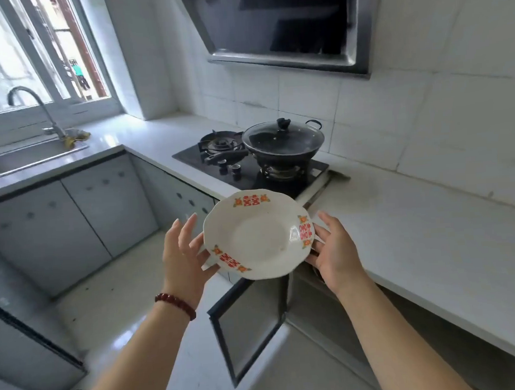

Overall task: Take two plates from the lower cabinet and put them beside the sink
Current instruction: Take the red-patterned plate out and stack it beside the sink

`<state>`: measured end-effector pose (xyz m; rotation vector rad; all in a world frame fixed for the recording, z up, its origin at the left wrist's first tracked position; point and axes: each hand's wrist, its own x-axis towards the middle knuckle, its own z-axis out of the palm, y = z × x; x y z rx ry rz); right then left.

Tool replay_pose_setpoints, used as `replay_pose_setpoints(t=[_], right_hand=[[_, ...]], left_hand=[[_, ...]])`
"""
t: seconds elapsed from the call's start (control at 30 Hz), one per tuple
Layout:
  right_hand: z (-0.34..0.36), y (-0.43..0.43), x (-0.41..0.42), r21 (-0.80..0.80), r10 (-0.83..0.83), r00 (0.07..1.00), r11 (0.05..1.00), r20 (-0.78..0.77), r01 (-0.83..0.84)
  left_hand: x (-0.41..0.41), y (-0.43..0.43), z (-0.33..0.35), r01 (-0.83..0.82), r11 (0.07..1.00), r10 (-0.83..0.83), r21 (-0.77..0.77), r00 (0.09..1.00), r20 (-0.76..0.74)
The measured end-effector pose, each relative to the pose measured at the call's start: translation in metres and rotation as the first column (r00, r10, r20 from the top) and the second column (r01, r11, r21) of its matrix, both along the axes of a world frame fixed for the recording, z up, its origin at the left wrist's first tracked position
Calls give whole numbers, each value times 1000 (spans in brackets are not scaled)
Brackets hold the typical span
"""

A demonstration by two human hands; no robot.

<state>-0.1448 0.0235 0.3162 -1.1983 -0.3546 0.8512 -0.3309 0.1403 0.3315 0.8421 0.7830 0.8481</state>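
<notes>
At the centre of the frame, above an open lower cabinet door [252, 324], a person holds white plates [258, 234] with red and orange rim motifs between both hands. Only the top plate shows fully; a second rim edge peeks out beneath it at its lower left, so it appears to be a stack of two. The left hand [183, 253], with a dark red bead bracelet [175, 305] on its wrist, cradles the left edge, fingers half spread and thumb under the rim. The right hand [332, 250] supports the right edge from below and the side, fingers loosely curled against the rim. The plates tilt slightly toward the camera, in mid-air, touching no surface. At the upper left of the frame sits the steel sink [28, 159] with its curved faucet [34, 109] below a window, well apart from the plates. Right of centre, a lidded black wok [283, 139] stands on a gas stove [248, 165] set into the white table [433, 232], under a range hood [285, 24].
</notes>
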Motion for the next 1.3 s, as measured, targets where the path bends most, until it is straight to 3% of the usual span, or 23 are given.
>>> replay_pose_setpoints(t=[0.33, 0.53, 0.87, 1.3], right_hand=[[4, 177, -135, 88, 211, 977, 974, -37, -207], [15, 261, -190, 89, 244, 963, 968, -118, -235], [12, 411, -228, 115, 370, 916, 928, -156, -356], [14, 693, -238, 89, 511, 856, 859, -82, -504]], left_hand=[[-160, 139, 11, -159, 984, 161, 77, 986, -31], [-222, 209, 14, -232, 970, 230, 79, 973, 29], [-269, 338, 2, -360, 926, 358, 109, 933, 37], [-278, 572, 8, -546, 833, 543, 86, 838, 57]])
